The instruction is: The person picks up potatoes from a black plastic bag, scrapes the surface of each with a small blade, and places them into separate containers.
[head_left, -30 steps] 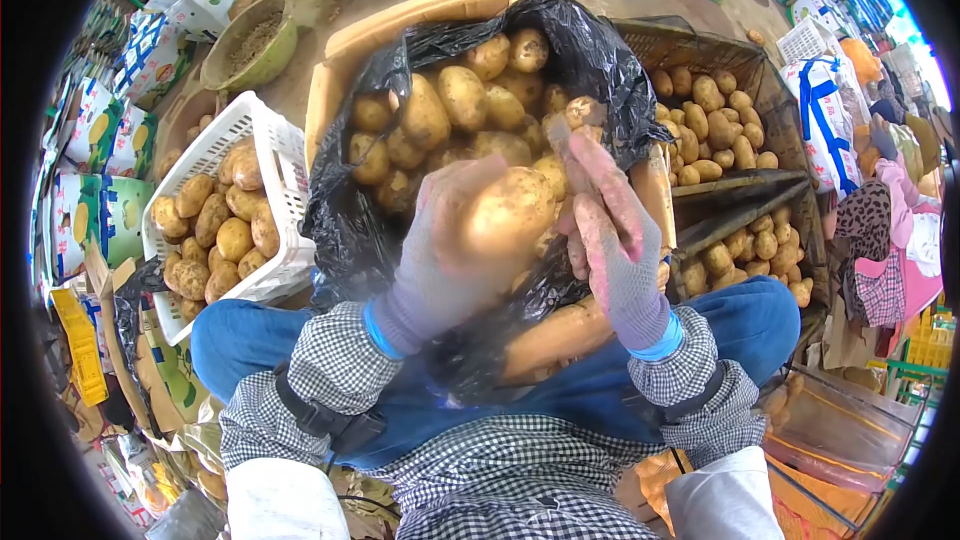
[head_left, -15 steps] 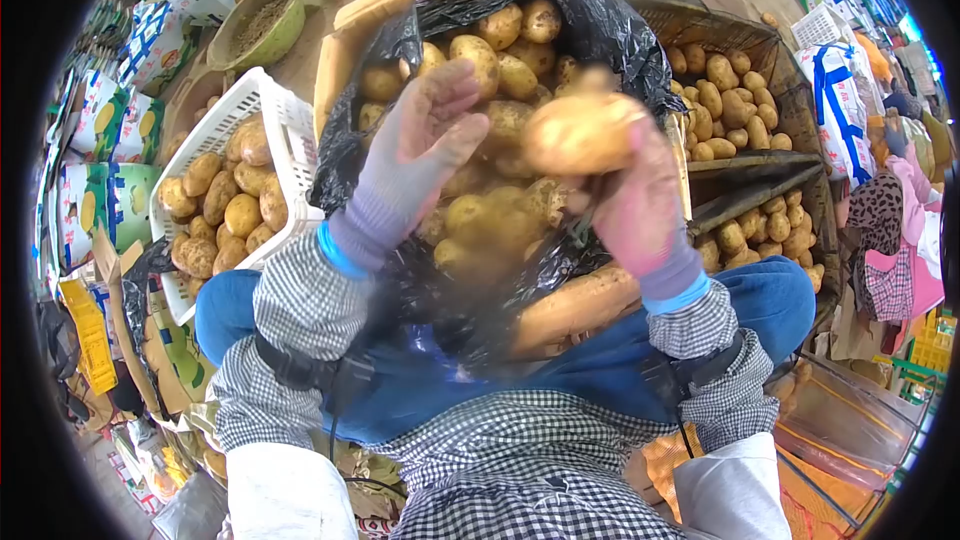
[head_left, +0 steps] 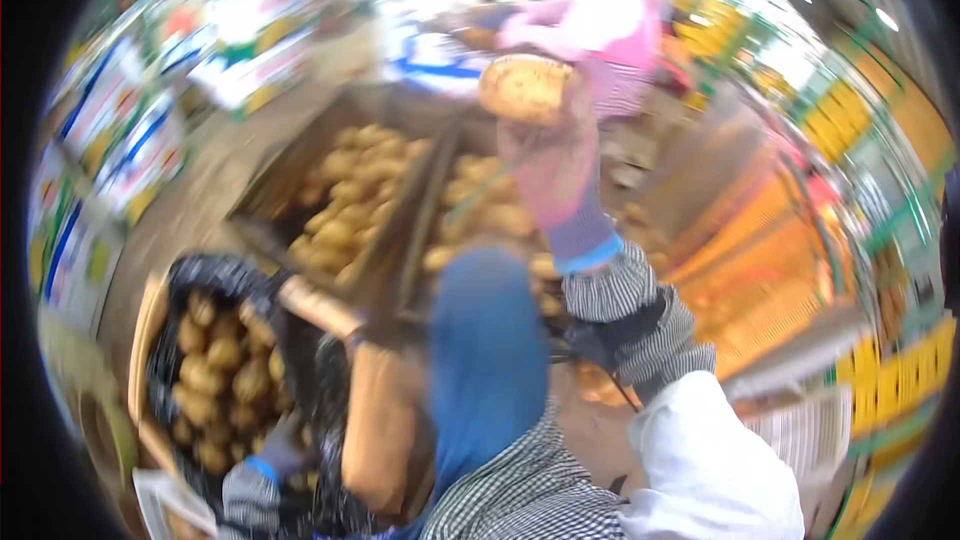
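Observation:
A large potato (head_left: 523, 88) is raised up in front, with my right hand (head_left: 548, 165) closed around it; the pink and purple glove is blurred by motion. Low on the left, my left hand (head_left: 285, 443) in its grey-purple glove rests at the potatoes (head_left: 215, 370) in a box. Its fingers are too dark and smeared to make out. A black plastic bag (head_left: 325, 380) lines that cardboard box (head_left: 383, 425), which stands beside my blue-trousered knee (head_left: 488, 325).
Two wooden bins hold more potatoes, one pile at left (head_left: 350, 202) and one at right (head_left: 490, 205). A white plastic crate (head_left: 160, 500) touches the box's near side. Orange mesh sacking (head_left: 750, 270) lies to the right. Beyond the bins is a person in pink (head_left: 625, 70).
My view has swung to the right. My right hand has carried the potato from above the lined box outward past the bins. My left hand has lowered to the potatoes in the box.

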A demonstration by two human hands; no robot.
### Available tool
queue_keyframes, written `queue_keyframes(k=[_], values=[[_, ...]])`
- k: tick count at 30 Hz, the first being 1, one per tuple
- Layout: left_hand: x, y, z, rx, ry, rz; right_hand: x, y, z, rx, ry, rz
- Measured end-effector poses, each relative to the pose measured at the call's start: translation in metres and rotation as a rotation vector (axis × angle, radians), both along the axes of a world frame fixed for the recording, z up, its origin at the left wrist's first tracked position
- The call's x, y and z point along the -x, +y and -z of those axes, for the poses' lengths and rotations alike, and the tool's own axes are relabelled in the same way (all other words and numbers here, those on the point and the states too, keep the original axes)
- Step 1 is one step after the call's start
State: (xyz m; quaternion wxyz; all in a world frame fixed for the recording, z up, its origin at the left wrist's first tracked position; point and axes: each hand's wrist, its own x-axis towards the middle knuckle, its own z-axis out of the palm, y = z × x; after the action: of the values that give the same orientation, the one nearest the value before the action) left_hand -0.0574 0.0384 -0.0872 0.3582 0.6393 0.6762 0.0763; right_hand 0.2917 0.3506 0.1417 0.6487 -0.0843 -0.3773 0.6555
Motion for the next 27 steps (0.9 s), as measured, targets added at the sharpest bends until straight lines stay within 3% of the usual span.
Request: queue_keyframes(k=[1,2,3,5,8,9,10,14,15,17,18,20,21,24,26,27], values=[[0.009,0.002,0.022,0.02,-0.017,-0.025,-0.04,0.023,-0.018,-0.146,-0.071,0.157],[0.018,-0.001,0.038,0.055,-0.028,-0.089,-0.074,0.024,-0.042,-0.138,-0.121,0.34],[0.019,-0.004,0.038,0.047,-0.03,-0.101,-0.106,0.036,-0.062,-0.292,-0.16,0.626],[0.018,-0.016,0.034,0.048,-0.036,-0.156,-0.199,0.053,-0.101,-0.436,-0.444,0.823],[0.028,-0.019,0.019,0.079,-0.694,-0.48,-0.28,0.085,-0.139,-0.377,-0.643,1.135],[0.029,-0.021,0.016,0.034,-0.786,-0.558,-0.297,0.099,-0.145,-0.342,-0.678,1.159],[0.022,-0.018,-0.024,0.131,-0.967,-0.721,-0.305,0.115,-0.15,-0.301,-0.7,1.147],[0.001,-0.016,-0.094,-0.061,-1.256,-0.805,-0.255,0.193,-0.124,-0.188,-0.593,0.75],[-0.006,-0.021,-0.104,-0.124,-1.485,-0.808,-0.211,0.198,-0.102,-0.184,-0.569,0.613],[0.001,-0.028,-0.096,-0.182,-1.682,-0.789,-0.096,0.18,-0.047,-0.209,-0.607,0.343],[-0.008,-0.032,-0.113,-0.077,-1.961,-0.8,-0.04,0.141,-0.022,-0.216,-0.668,0.245],[-0.019,-0.038,-0.116,-0.255,-1.903,-0.917,0.074,0.046,0.025,-0.228,-0.835,0.084],[-0.03,-0.044,-0.118,-0.327,-1.952,-0.842,0.112,-0.002,0.034,-0.225,-0.822,-0.056],[-0.042,-0.049,-0.119,-0.541,-1.763,-0.799,0.183,-0.102,0.065,-0.612,-0.96,-0.299],[-0.042,-0.053,-0.114,-0.7,-1.25,-0.705,0.2,-0.143,0.077,-0.48,-0.95,-0.767],[-0.04,-0.054,-0.111,-0.756,-0.991,-0.654,0.206,-0.154,0.092,-0.561,-0.926,-0.827]])
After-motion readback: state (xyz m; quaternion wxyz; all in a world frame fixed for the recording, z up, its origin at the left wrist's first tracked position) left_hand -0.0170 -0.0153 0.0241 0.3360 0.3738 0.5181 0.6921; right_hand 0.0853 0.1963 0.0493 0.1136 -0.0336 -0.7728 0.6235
